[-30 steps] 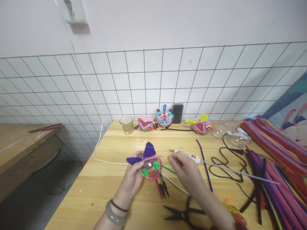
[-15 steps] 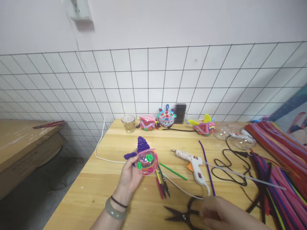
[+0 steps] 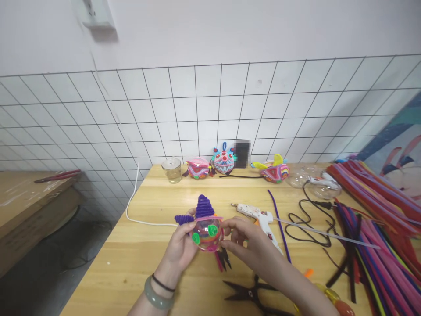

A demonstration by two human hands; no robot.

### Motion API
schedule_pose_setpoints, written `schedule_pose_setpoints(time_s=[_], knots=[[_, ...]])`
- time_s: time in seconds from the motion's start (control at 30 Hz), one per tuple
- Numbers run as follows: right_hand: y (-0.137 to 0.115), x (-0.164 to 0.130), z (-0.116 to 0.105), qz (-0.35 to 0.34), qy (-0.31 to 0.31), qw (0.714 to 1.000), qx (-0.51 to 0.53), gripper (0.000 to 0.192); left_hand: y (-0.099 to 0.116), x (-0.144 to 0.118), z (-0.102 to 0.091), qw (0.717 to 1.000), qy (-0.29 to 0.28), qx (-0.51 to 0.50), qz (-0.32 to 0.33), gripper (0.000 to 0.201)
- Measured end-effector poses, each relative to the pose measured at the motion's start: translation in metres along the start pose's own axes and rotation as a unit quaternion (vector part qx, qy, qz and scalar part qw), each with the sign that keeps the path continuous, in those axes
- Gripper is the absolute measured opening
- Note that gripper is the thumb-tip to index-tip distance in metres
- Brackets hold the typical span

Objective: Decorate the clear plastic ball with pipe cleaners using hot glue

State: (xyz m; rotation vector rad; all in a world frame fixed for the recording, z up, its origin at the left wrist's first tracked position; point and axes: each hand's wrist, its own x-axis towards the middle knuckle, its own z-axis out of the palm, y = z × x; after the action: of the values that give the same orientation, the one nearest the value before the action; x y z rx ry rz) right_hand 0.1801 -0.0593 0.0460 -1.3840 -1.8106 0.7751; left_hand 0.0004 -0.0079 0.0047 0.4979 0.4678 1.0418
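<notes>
Looping near the left edge of the table [image 3: 138, 254], a smooth white cord [image 3: 144, 222] runs toward your work. At the far left corner stands a clear glass [image 3: 173, 170], perhaps kept back there from your elbows. Your left hand [image 3: 180, 248] grips the clear ball [image 3: 204, 242] by its left side, thumb in front, raised above the table's middle; that hold seems chosen to leave its face and right side free. The ball is glossy, carrying tight green spirals, with ridged, fuzzy purple points above. Against the far edge sit a pink ornament [image 3: 198, 168], a blue ornament [image 3: 224, 162] and a yellow-winged ornament [image 3: 275, 171], probably parked there out of the way. Toward the near edge lie black scissors [image 3: 248, 293], blades apart. Your right hand [image 3: 248, 239] has its fingers curled at the ball's right side; you can't tell from here whether they pinch anything. Beyond it, a hard plastic glue gun [image 3: 265, 217] points left, its translucent stick [image 3: 325, 232] trailing behind. Soft, straight fuzzy stems [image 3: 381, 263] pile along the right edge, seemingly within reach.
</notes>
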Motion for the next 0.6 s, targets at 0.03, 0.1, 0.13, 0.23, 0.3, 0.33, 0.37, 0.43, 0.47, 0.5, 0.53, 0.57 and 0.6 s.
schedule_pose_setpoints(time_s=[0.03, 0.1, 0.13, 0.23, 0.3, 0.33, 0.37, 0.43, 0.47, 0.5, 0.53, 0.57, 0.6], knots=[[0.000, 0.001, 0.000, -0.011, 0.002, 1.000, 0.000, 0.021, 0.000, 0.000, -0.001, 1.000, -0.003, -0.001, -0.016, 0.022], [0.001, 0.002, 0.000, -0.025, 0.005, 1.000, 0.003, 0.016, 0.000, 0.000, -0.002, 0.999, -0.010, -0.004, -0.044, 0.018], [0.001, 0.003, -0.001, -0.031, 0.003, 1.000, 0.005, 0.010, -0.001, 0.000, -0.002, 0.999, -0.013, -0.007, -0.051, 0.018], [0.002, 0.005, -0.002, -0.046, -0.026, 0.999, 0.013, 0.012, -0.003, 0.000, -0.002, 0.998, -0.012, -0.022, -0.054, 0.016], [0.000, 0.003, -0.004, -0.047, -0.046, 0.998, 0.008, 0.016, -0.003, 0.001, -0.003, 0.998, -0.010, -0.034, -0.058, 0.015], [-0.001, 0.000, -0.006, -0.044, -0.053, 0.998, 0.003, 0.017, -0.002, 0.001, -0.004, 0.997, -0.007, -0.041, -0.059, 0.015], [-0.003, -0.003, -0.008, -0.039, -0.060, 0.997, 0.001, 0.018, -0.002, 0.001, -0.005, 0.997, -0.005, -0.048, -0.057, 0.015], [-0.006, -0.013, -0.016, -0.024, -0.072, 0.997, 0.011, 0.019, 0.001, 0.003, -0.008, 0.996, -0.001, -0.062, -0.057, 0.015], [-0.006, -0.020, -0.021, -0.012, -0.077, 0.997, 0.028, 0.020, 0.002, 0.004, -0.009, 0.996, -0.001, -0.067, -0.057, 0.017], [-0.006, -0.027, -0.026, 0.001, -0.081, 0.995, 0.052, 0.019, 0.004, 0.005, -0.011, 0.996, -0.002, -0.074, -0.058, 0.018], [-0.004, -0.035, -0.033, 0.013, -0.087, 0.993, 0.082, 0.019, 0.006, 0.006, -0.012, 0.995, -0.001, -0.081, -0.058, 0.020], [-0.002, -0.043, -0.040, 0.028, -0.087, 0.989, 0.116, 0.021, 0.007, 0.007, -0.014, 0.994, 0.001, -0.090, -0.057, 0.022], [0.002, -0.052, -0.047, 0.040, -0.081, 0.984, 0.151, 0.025, 0.009, 0.008, -0.015, 0.993, 0.006, -0.101, -0.055, 0.023]])
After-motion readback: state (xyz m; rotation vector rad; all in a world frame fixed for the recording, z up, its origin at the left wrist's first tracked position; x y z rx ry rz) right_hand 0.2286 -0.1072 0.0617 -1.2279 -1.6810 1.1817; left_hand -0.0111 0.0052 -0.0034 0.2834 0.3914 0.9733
